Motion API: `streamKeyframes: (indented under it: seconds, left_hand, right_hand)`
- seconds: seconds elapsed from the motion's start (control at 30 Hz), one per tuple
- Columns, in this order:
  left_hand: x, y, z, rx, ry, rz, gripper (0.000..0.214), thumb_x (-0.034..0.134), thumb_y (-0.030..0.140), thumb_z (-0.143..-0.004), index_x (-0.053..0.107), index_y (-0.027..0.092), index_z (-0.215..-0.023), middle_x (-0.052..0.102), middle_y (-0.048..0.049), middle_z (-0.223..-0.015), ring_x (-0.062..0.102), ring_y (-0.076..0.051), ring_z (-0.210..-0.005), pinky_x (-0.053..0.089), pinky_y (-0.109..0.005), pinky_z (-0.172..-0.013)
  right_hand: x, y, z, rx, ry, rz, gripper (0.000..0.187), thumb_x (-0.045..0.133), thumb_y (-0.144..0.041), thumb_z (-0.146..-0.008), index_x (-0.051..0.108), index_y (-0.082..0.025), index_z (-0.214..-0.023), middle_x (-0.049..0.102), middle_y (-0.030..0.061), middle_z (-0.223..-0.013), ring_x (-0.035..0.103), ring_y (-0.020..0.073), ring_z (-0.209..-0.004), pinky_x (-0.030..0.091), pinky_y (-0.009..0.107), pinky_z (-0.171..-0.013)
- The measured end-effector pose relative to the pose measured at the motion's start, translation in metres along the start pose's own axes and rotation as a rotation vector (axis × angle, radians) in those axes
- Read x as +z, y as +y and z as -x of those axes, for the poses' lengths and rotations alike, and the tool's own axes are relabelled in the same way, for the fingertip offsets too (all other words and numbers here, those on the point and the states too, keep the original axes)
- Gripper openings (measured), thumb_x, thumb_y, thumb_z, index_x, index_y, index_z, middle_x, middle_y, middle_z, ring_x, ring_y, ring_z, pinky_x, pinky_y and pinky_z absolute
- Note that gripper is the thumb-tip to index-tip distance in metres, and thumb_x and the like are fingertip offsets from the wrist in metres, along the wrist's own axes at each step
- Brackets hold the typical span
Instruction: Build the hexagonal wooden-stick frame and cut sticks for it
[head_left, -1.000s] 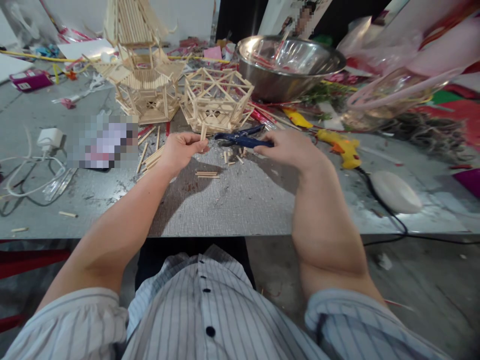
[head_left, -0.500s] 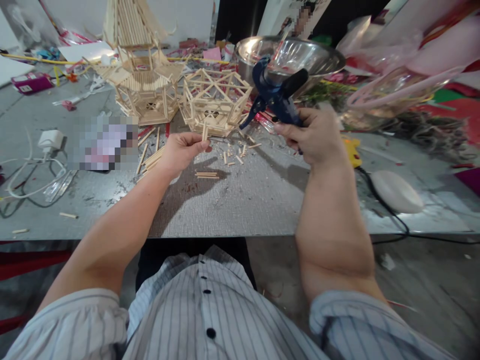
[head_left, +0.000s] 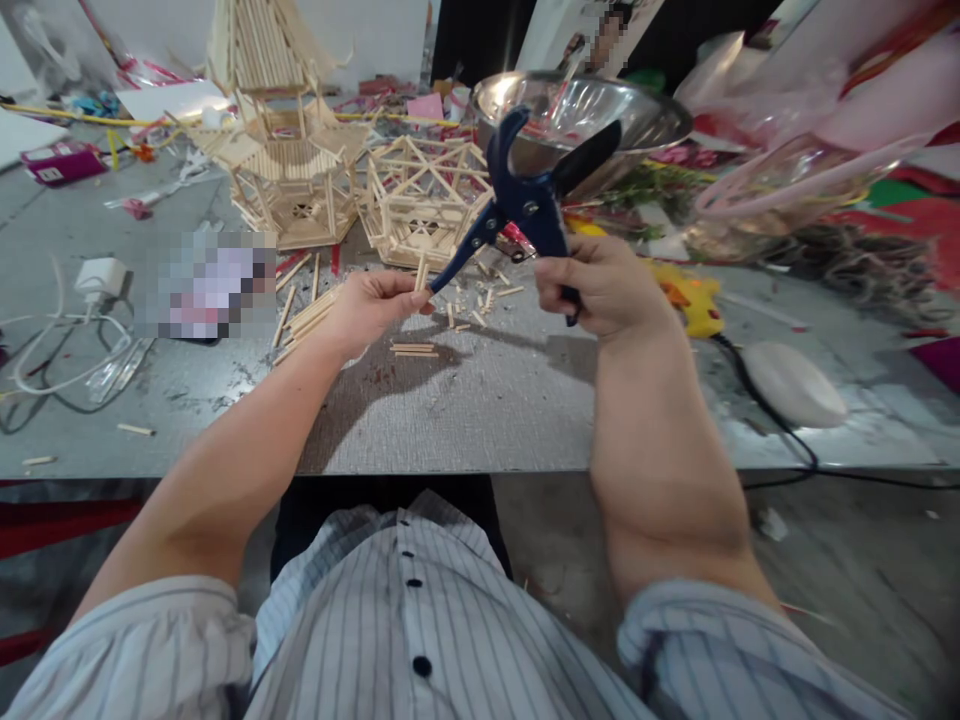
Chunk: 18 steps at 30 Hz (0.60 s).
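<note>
Closed in a pinch, my left hand holds a couple of short wooden sticks upright between thumb and fingers. My right hand is wrapped round the handle of a dark blue hand cutter with a hooked upper end and a black grip. The cutter's long lower arm reaches down left to my left fingertips and appears to touch them or the sticks. Below, cut sticks lie side by side on the table, and small stick offcuts are scattered behind. Longer sticks lie beside my left hand.
A stick-built pavilion and an open stick frame stand behind my hands. Behind the cutter is a steel bowl. A yellow tool with a black cord lies right; a phone and charger lie left.
The cutter has swung toward my left hand, its lower arm now at my left fingertips. My right hand has moved slightly down and left; my left hand has shifted slightly right with the sticks.
</note>
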<state>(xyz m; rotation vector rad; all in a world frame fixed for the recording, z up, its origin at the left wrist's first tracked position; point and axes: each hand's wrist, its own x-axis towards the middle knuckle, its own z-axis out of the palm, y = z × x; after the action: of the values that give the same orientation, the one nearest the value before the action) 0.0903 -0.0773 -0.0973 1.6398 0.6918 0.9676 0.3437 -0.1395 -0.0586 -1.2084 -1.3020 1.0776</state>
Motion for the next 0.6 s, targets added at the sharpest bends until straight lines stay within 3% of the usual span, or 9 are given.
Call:
streamKeyframes:
  seconds: [0.27, 0.4, 0.5, 0.6]
  left_hand:
    - [-0.005, 0.004, -0.001, -0.007, 0.059, -0.043, 0.037, 0.081, 0.049, -0.067, 0.076, 0.015, -0.080, 0.074, -0.0046, -0.077, 0.066, -0.015, -0.073, 0.050, -0.030, -0.075]
    - [-0.007, 0.002, -0.002, 0.005, 0.076, -0.047, 0.034, 0.080, 0.046, -0.068, 0.075, 0.015, -0.079, 0.074, -0.0043, -0.076, 0.065, -0.015, -0.073, 0.049, -0.030, -0.075]
    - [-0.003, -0.001, -0.001, -0.033, 0.072, -0.030, 0.034, 0.080, 0.046, -0.068, 0.075, 0.014, -0.081, 0.074, -0.0049, -0.077, 0.066, -0.015, -0.075, 0.050, -0.030, -0.077]
    - [0.003, -0.003, 0.001, -0.087, 0.019, 0.018, 0.035, 0.080, 0.046, -0.066, 0.075, 0.015, -0.079, 0.073, -0.0044, -0.075, 0.065, -0.015, -0.073, 0.050, -0.031, -0.076]
  right_hand:
    - [0.013, 0.009, -0.002, 0.101, -0.084, -0.192, 0.035, 0.078, -0.040, -0.065, 0.048, -0.021, -0.061, 0.047, -0.0037, -0.056, 0.031, 0.0043, -0.040, 0.025, 0.026, -0.036]
    - [0.027, 0.017, -0.007, 0.053, -0.066, -0.263, 0.035, 0.074, -0.041, -0.066, 0.046, -0.021, -0.061, 0.062, 0.0020, -0.078, 0.045, 0.0067, -0.050, 0.035, 0.025, -0.038]
    - [0.039, 0.024, -0.011, -0.017, -0.002, -0.337, 0.027, 0.071, -0.041, -0.062, 0.054, -0.020, -0.066, 0.067, 0.0047, -0.092, 0.061, 0.0126, -0.069, 0.051, 0.028, -0.053]
    - [0.048, 0.031, -0.013, -0.059, 0.090, -0.242, 0.026, 0.071, -0.037, -0.061, 0.066, -0.020, -0.081, 0.070, 0.0036, -0.093, 0.068, 0.0174, -0.084, 0.058, 0.033, -0.076]
